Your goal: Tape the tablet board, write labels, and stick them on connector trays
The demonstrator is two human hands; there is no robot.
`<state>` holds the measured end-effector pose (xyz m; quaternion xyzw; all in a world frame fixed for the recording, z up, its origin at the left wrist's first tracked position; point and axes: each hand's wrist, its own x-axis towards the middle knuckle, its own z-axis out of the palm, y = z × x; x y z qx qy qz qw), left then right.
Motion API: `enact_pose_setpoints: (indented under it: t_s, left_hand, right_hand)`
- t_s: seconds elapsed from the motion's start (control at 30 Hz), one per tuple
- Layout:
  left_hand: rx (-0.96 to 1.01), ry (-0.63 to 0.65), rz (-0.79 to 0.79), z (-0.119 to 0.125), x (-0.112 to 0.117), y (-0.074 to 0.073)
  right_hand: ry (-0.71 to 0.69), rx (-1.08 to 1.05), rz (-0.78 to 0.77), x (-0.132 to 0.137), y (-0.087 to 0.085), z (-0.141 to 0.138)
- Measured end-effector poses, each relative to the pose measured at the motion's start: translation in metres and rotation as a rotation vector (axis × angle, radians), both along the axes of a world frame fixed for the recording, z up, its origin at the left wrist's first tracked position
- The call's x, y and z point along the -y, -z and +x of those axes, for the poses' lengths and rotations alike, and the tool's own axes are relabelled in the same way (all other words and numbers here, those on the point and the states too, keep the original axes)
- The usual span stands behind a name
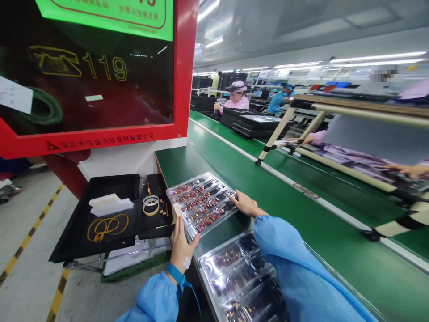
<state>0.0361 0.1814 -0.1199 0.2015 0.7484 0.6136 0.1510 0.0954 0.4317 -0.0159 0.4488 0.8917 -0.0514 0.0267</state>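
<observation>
A clear plastic blister tray (201,203) lies on the green bench, its compartments filled with rows of small reddish and dark parts that look like electronic pieces. My left hand (181,246) grips the tray's near left edge, thumb on the near corner and fingers along the side. At the opposite edge, my right hand (246,204) holds the right side, with the fingertips on the rim and some fingers hidden. A second clear tray (209,268) with similar parts sits closer to me, partly covered by my right sleeve. A blue wrist strap circles my left wrist.
Left of the bench, a black tray (72,237) holds white cloth (110,205), yellow rubber bands (107,228) and tape rolls (150,205). A red-framed fire cabinet (186,67) stands above. Along the green conveyor (228,165) are a pipe-frame rack (335,165), stacked black trays (254,120) and several co-workers.
</observation>
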Motion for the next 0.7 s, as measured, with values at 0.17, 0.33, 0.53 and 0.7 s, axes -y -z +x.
enact_pose_setpoints:
  t_s: [0.17, 0.33, 0.53, 0.7]
  left_hand:
    - [-0.094, 0.016, -0.033, -0.004, -0.009, 0.005]
    - [-0.171, 0.036, 0.029, -0.007, -0.004, 0.019]
    - [-0.233, -0.036, 0.099, -0.009, 0.038, 0.033]
    - [-0.272, -0.046, 0.028, -0.016, 0.081, 0.051]
  right_hand:
    - [0.023, -0.062, 0.113, 0.011, -0.03, 0.015]
    - [-0.09, -0.098, 0.152, 0.036, -0.073, 0.04]
    - [-0.399, -0.132, 0.075, 0.113, -0.131, 0.09]
    - [-0.69, -0.224, -0.026, 0.177, -0.14, 0.157]
